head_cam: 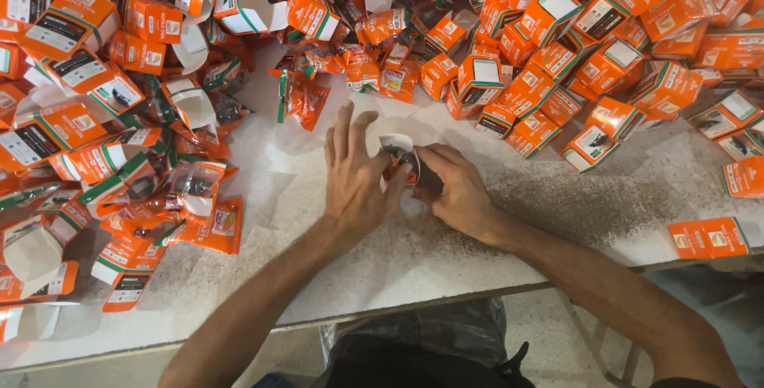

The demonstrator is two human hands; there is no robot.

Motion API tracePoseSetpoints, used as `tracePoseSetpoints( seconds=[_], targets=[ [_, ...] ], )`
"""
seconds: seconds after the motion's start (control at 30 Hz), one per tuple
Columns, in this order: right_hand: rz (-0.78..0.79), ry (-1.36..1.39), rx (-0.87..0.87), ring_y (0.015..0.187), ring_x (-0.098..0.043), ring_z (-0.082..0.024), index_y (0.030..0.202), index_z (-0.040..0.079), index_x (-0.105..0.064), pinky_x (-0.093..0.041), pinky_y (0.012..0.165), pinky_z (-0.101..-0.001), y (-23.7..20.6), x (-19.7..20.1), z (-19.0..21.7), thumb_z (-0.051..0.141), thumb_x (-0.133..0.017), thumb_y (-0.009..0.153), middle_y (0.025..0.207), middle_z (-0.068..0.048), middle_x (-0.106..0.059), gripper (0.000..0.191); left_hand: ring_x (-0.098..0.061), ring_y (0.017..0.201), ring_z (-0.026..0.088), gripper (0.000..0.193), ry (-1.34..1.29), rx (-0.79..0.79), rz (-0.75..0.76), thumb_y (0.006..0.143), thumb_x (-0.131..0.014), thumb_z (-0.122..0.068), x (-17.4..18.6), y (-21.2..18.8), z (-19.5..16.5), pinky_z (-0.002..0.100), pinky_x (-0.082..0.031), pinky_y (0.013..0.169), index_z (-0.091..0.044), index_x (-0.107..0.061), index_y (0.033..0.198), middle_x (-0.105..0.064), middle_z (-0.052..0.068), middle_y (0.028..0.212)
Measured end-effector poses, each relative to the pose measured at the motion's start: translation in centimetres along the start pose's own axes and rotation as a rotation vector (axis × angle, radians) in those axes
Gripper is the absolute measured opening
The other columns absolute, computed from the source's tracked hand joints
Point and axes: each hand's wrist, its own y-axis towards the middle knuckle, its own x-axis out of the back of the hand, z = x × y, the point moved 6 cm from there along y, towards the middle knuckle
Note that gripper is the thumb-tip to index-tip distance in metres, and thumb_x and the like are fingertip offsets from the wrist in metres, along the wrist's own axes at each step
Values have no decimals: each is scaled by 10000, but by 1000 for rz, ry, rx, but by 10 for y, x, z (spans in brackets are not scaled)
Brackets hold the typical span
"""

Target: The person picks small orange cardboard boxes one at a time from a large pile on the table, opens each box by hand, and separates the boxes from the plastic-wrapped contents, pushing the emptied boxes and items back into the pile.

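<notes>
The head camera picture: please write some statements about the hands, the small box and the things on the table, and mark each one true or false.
1. Both hands hold one small box between them. True: the left hand and the right hand meet on the small box.
2. The small box is closed flat. False: its white flap stands open.
3. Orange boxes lie in a heap at the far right of the table. True.
4. The left side of the table holds only blue bags. False: orange packets and open boxes lie there.
5. One flat orange box lies alone near the right edge. True.
</notes>
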Motion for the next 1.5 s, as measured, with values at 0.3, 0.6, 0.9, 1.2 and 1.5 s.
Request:
tracePoseSetpoints(
  seconds=[0.3, 0.6, 0.9, 1.2, 1.5],
  targets=[
    [-18, 122, -59, 1160, -651, -337, 1354, -37, -465, -516, 954, -421, -5, -4, -9, 151, -837, 816, 1245, -154, -664, 680, -696, 762, 192, 318, -792, 672, 170, 888, -743, -85, -69, -12, 55, 340, -578, 648, 22, -598, 1150, -716, 184, 1049],
    [-36, -66, 147, 1185, -619, -370, 1217, 14, -661, -515, 991, -453, -6, -3, 4, 98, -840, 783, 1252, -168, -658, 477, -666, 741, 107, 247, -1372, 789, 391, 840, -630, -69, -65, -21, 62, 277, -589, 665, -28, -684, 1078, -703, 23, 918],
    [5, -50, 117, 1187, -625, -363, 1138, 13, -635, -530, 949, -455, -5, -6, 2, 58, -814, 802, 1248, -157, -674, 384, -622, 723, 176, 136, -924, 687, 343, 907, -740, -27, -83, -12, 78, 346, -534, 620, 65, -682, 989, -675, 116, 824],
    [-14, 16, -70, 1080, -677, -391, 1182, 42, -442, -550, 862, -474, -11, -9, -11, 91, -806, 833, 1170, -196, -667, 507, -630, 1264, 389, 418, -519, -79, 192, 845, -728, -59, -15, -22, 24, 414, -550, 965, 37, -643, 1243, -614, 231, 1390],
    [-17, -120, 88, 1085, -663, -380, 1158, 77, -571, -535, 893, -472, -8, -9, -1, 42, -791, 778, 1190, -151, -685, 440, -505, 1450, 385, 313, -450, -136, 246, 903, -792, -145, -19, -19, 21, 457, -497, 1161, -73, -665, 1180, -571, 188, 1488]
  ],
)
